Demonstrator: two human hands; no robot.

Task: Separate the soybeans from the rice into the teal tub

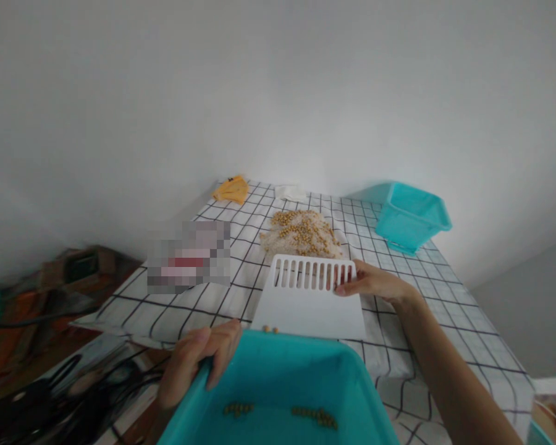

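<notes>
My left hand (197, 361) grips the near-left rim of a teal plastic basin (278, 377) held close to me, with several yellow beans lying on its bottom. My right hand (370, 281) holds the far right corner of a white slotted scoop (308, 300), tilted so its plain end rests at the basin's far rim. Two beans (270, 329) sit at that lower edge. Behind the scoop a pile of rice mixed with beans (301, 235) lies on the checked tablecloth (204, 296).
A second teal basin (410, 216) stands tilted at the table's far right. An orange cloth (231, 188) and a white item (290, 191) lie at the far edge by the wall. Black cables and clutter (50, 395) fill the floor at left.
</notes>
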